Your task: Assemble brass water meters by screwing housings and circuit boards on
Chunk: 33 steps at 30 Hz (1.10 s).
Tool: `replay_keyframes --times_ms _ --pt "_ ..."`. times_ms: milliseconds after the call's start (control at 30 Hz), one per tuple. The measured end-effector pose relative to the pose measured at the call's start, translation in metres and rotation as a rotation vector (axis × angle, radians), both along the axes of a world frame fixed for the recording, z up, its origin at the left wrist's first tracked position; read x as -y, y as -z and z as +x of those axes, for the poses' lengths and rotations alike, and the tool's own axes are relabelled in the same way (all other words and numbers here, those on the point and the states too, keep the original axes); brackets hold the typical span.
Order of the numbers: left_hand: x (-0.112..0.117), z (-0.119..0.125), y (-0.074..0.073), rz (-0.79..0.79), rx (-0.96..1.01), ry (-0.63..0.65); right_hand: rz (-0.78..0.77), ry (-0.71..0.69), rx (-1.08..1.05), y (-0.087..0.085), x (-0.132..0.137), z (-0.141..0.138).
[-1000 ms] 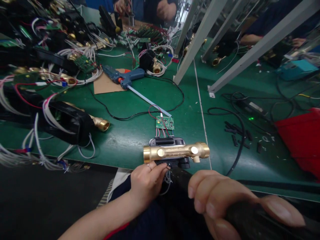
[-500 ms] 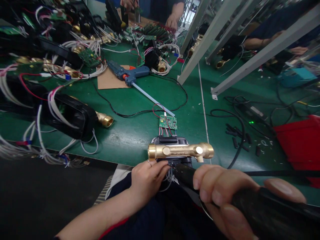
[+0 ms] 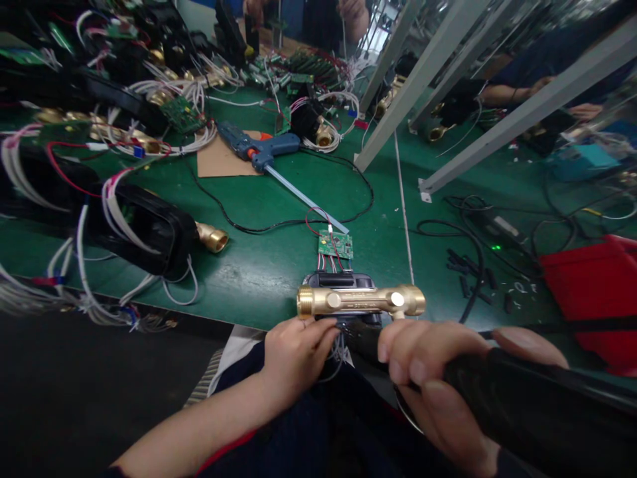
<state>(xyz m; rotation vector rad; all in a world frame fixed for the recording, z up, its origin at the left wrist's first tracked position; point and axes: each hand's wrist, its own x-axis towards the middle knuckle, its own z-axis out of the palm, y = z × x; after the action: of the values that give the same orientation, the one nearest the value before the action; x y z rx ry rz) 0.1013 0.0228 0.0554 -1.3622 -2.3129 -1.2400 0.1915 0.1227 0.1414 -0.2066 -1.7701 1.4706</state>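
A brass pipe fitting [image 3: 358, 301] lies across a black plastic housing [image 3: 343, 279] at the near edge of the bench. Wires run from the housing to a green circuit board [image 3: 335, 244] lying flat behind it. My right hand [image 3: 438, 378] is wrapped round a black electric screwdriver [image 3: 365, 337], whose tip points left to the near side of the housing. At that tip, the thumb and fingers of my left hand [image 3: 298, 352] are pinched together; what lies between them is hidden. Grey cable hangs below these fingers.
A blue glue gun [image 3: 271, 147] rests on cardboard [image 3: 226, 159]. More black housings [image 3: 149, 229] with brass fittings and cables crowd the left. Metal posts [image 3: 413, 79], a red bin [image 3: 587, 292] and black cables are at the right. Co-workers' hands [image 3: 354, 16] show at the back.
My right hand and the screwdriver have shifted slightly left. My left hand stays at the screwdriver tip. A co-worker's hand at the back has risen.
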Motion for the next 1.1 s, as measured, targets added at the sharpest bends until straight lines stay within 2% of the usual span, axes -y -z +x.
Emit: replay_keyframes --times_ms 133,200,267,300,433,500,667,767,900,1000,1033,1100 --pt "0.013 -0.011 0.004 0.117 0.041 0.100 -0.001 0.024 -0.055 -0.002 0.000 -0.007" --pt "0.019 -0.018 0.007 0.138 0.069 0.029 0.007 0.004 -0.050 -0.004 0.000 -0.010" --pt "0.019 -0.022 0.009 0.083 0.103 -0.047 0.029 -0.026 -0.034 -0.006 0.000 -0.011" --pt "0.017 -0.024 0.010 0.033 0.124 -0.040 0.041 -0.043 -0.020 -0.006 -0.001 -0.012" --pt "0.001 -0.030 0.009 -0.195 0.252 0.212 0.060 -0.091 0.033 -0.009 -0.004 -0.014" --pt "-0.005 -0.032 0.007 -0.260 0.337 0.314 0.060 -0.109 0.026 -0.012 -0.003 -0.016" --pt "-0.009 -0.035 0.003 -0.267 0.509 0.365 0.101 -0.127 0.039 -0.016 0.003 -0.023" --pt "-0.009 -0.033 0.003 -0.261 0.567 0.357 0.045 -0.126 0.049 -0.009 0.005 -0.027" --pt "-0.009 -0.030 0.003 -0.207 0.599 0.315 -0.086 -0.192 0.000 0.001 -0.004 -0.032" --pt "-0.009 -0.030 0.004 -0.180 0.596 0.285 -0.261 -0.237 -0.064 -0.008 -0.028 -0.026" --pt "-0.008 -0.030 0.004 -0.178 0.592 0.280 -0.321 -0.207 -0.083 -0.015 -0.040 -0.021" --pt "-0.007 -0.031 0.004 -0.179 0.583 0.282 -0.426 -0.057 -0.072 -0.027 -0.070 -0.008"
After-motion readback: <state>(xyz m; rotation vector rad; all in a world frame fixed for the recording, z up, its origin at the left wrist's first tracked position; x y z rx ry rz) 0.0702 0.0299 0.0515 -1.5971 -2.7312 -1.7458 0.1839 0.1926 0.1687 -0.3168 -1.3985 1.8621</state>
